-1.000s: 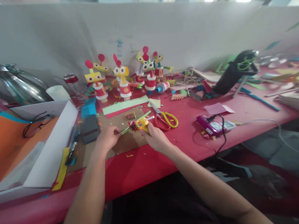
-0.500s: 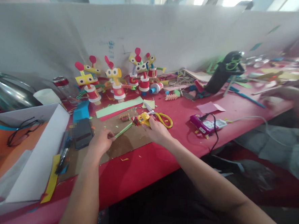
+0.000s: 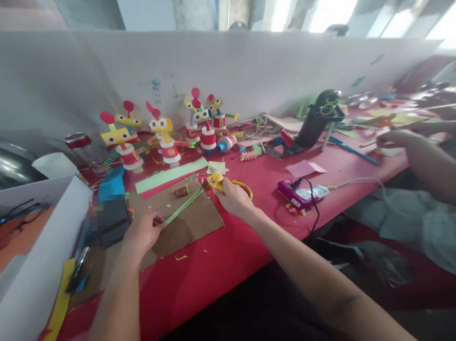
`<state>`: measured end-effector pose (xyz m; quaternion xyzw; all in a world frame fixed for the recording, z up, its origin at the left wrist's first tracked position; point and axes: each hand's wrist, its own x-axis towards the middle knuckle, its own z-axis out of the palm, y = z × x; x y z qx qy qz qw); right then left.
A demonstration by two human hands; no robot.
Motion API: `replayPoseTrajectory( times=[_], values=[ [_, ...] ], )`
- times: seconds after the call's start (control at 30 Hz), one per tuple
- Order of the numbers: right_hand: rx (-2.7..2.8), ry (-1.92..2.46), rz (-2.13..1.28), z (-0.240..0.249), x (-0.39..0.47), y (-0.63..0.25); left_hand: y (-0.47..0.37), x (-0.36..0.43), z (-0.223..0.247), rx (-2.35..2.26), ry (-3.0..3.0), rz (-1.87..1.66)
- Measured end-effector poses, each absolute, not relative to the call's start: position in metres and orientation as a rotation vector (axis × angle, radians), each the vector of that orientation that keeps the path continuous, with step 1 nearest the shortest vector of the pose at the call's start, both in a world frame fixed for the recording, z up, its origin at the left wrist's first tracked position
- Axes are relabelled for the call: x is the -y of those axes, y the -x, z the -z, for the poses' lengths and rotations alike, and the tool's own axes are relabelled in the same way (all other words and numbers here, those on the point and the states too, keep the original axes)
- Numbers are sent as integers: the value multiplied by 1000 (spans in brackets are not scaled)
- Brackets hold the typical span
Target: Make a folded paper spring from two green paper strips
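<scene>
The red table (image 3: 203, 270) spreads in front of you, and on it lies a sheet of brown cardboard (image 3: 200, 226), its right edge just short of your right forearm. Your two hands work over this sheet and its right edge.

Your right hand (image 3: 235, 197) is closed around a yellow glue gun (image 3: 214, 180), fingers wrapped on its handle, at the cardboard's upper right corner. Your left hand (image 3: 148, 229) is nearly closed, thumb and fingertips pinching the near end of a narrow green strip (image 3: 184, 206); the other fingers curl in toward the palm.

The scissors (image 3: 246, 187) lie partly hidden behind your right hand, one yellow handle loop showing beyond it. The glue gun's nose points left, toward the strip's far end; its body is bright yellow, its front dark reddish and messy, with a small orange glow on its side.

The strip is above the cardboard, its long axis slanting from your left fingertips at lower left up to the gun's nose at upper right. It looks straight, thin and pale green. Whether nose and strip touch, you cannot tell. Just above the strip sits a small striped paper coil (image 3: 181, 191).
</scene>
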<state>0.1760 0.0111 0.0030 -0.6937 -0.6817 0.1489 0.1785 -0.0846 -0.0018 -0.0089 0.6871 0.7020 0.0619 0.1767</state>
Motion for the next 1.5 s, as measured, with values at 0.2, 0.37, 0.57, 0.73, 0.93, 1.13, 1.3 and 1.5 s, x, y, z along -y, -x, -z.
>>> replayPoseTrajectory(
  times=[0.2,0.37,0.57,0.73,0.93,1.13,1.3,1.5],
  values=[
    [2050,1857,-517,-4,8,-158,85,0,11,-2001,-1948,-161],
    [2115,1750,-570,-3,25,-138,85,1,10,-2000,-1949,-183],
    [2146,1683,-595,1,34,-124,85,3,8,-1995,-1959,-198],
    [2087,1811,-548,-2,16,-144,85,1,9,-2014,-1935,-184],
    [1940,1975,-446,-3,-18,-179,86,0,11,-2009,-1928,-189],
    [1873,2049,-397,-2,-27,-191,87,-1,12,-2002,-1923,-192],
    [1870,2061,-332,-4,-25,-192,86,-1,10,-2006,-1907,-188],
    [1713,2003,-423,-1,-34,-210,86,0,10,-2003,-1911,-191]
  ],
)
